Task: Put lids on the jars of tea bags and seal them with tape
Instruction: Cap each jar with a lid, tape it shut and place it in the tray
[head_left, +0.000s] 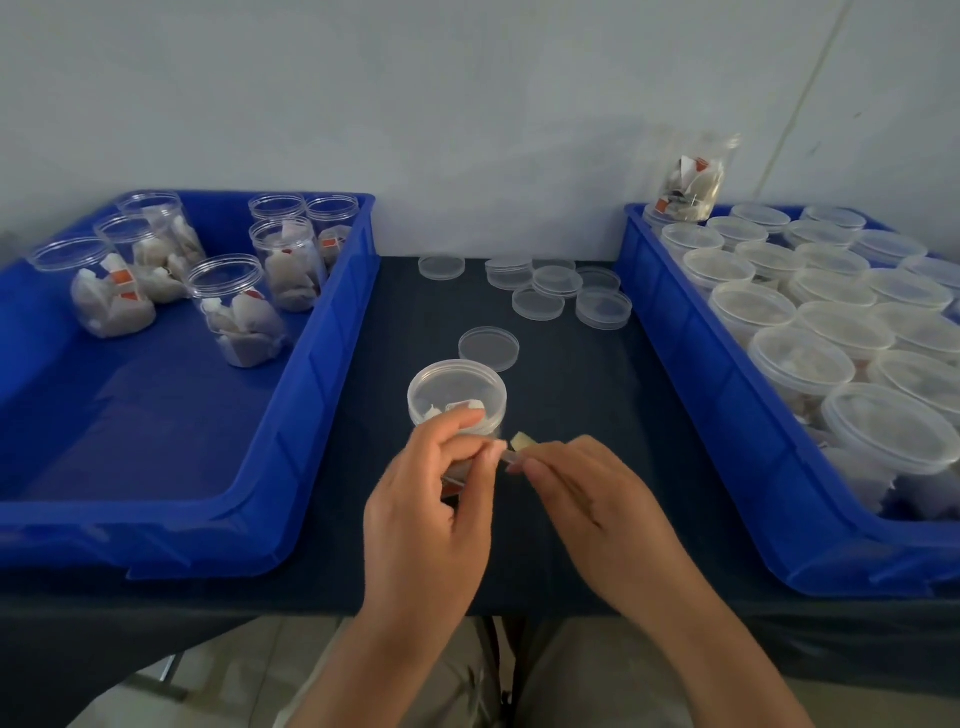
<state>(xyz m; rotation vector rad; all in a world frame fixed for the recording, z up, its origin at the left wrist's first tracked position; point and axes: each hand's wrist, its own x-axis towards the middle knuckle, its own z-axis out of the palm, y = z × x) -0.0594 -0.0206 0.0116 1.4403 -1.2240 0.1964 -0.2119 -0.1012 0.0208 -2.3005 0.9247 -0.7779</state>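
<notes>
A clear jar of tea bags (456, 395) with its lid on stands on the dark table in the middle. Just in front of it my left hand (434, 499) and my right hand (582, 488) meet, each pinching an end of a short strip of tape (511, 451). The left fingers curl beside the jar's wall. The tape roll is not in sight. A loose clear lid (489, 347) lies right behind the jar, and several more lids (550, 291) are spread at the back of the table.
A blue bin (291, 415) on the left holds several open jars of tea bags (236, 312). A blue bin (691, 374) on the right is packed with lidded jars (802, 358); one more jar (693, 182) stands on top at its back corner.
</notes>
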